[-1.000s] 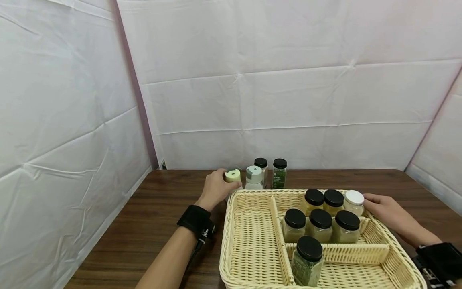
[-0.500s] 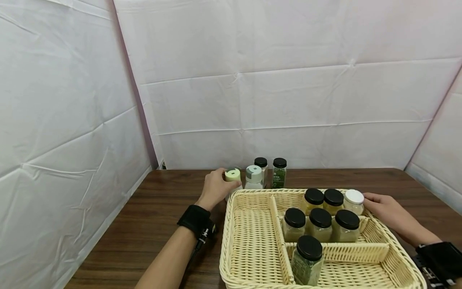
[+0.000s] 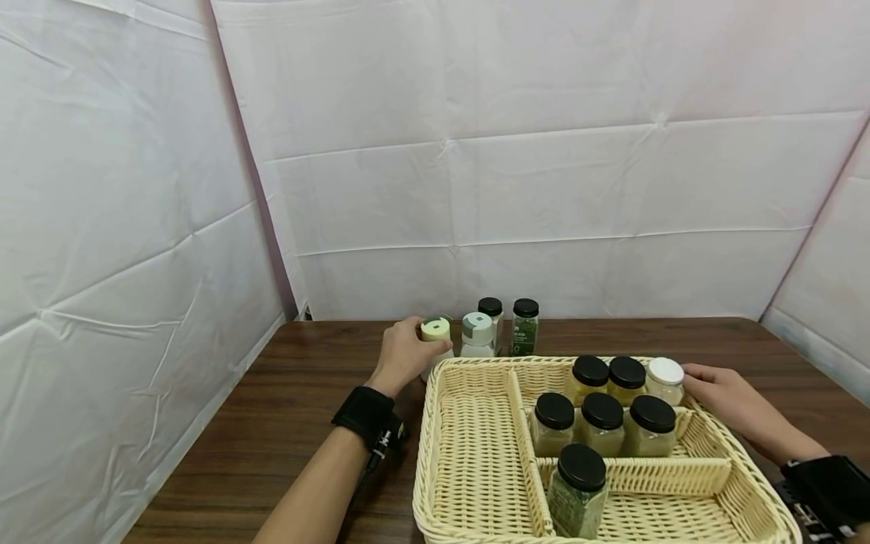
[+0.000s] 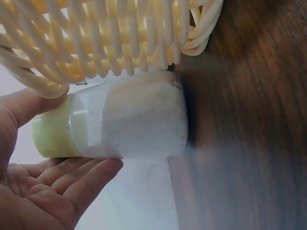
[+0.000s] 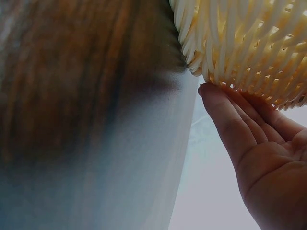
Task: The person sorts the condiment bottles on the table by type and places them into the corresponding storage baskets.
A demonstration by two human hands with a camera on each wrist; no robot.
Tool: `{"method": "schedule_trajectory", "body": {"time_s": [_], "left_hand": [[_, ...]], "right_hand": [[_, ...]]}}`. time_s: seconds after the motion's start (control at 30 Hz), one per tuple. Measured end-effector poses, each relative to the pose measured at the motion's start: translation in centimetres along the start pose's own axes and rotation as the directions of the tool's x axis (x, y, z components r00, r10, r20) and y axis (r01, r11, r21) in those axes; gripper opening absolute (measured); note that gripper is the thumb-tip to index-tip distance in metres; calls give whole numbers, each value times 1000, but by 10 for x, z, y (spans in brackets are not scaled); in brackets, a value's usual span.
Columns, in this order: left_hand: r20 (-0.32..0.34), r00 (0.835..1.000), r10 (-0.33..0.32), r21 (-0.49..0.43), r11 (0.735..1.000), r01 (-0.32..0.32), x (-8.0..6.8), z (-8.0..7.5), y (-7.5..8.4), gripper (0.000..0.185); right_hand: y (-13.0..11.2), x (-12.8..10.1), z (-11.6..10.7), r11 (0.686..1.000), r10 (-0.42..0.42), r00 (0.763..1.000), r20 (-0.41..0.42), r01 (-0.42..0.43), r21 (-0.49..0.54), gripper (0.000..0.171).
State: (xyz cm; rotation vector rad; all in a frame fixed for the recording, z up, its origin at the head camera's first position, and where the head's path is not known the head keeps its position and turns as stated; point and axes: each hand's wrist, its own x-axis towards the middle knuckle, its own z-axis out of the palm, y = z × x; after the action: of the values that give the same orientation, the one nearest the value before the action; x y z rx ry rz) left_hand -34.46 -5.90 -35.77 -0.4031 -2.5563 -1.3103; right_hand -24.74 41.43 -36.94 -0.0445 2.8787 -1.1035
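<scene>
With its thumb and fingers on either side, my left hand [image 3: 401,353] holds a seasoning shaker by its pale green-yellow cap [image 3: 436,329], behind the back left corner of the wicker basket [image 3: 423,453]. In the left wrist view the shaker [image 4: 139,117] is a clear bottle of white powder, upright, its base right at the wooden table. A second shaker with a grey-green cap [image 3: 478,329] stands just right of it. My right hand [image 3: 734,400] rests against the basket's outer right side, beside a white-lidded jar [image 3: 664,381]. Straight fingers [image 5: 235,120] touch the weave in the right wrist view.
Two black-capped bottles, one clear [image 3: 490,308] and one with a green label [image 3: 526,329], stand behind the basket. Several black-lidded jars [image 3: 603,423] fill the right compartments, and a taller herb jar [image 3: 579,491] stands at the front. White sheets [image 3: 544,189] hang around the table.
</scene>
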Motion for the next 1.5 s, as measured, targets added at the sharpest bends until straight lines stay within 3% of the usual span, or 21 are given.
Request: {"method": "schedule_trajectory", "body": {"time_s": [0.47, 0.77, 1.5], "left_hand": [[-3, 1000, -16, -12, 1000, 15, 1, -4, 7, 41], [-34, 999, 22, -7, 1000, -22, 1, -13, 15, 41], [-68, 997, 46, -57, 997, -50, -7, -35, 47, 46]], "right_hand": [[-1, -1, 1, 1000, -2, 1000, 18, 2, 6, 76], [0, -1, 1, 1000, 10, 999, 30, -10, 17, 80], [2, 1, 0, 1000, 12, 999, 30, -13, 26, 83]]}}
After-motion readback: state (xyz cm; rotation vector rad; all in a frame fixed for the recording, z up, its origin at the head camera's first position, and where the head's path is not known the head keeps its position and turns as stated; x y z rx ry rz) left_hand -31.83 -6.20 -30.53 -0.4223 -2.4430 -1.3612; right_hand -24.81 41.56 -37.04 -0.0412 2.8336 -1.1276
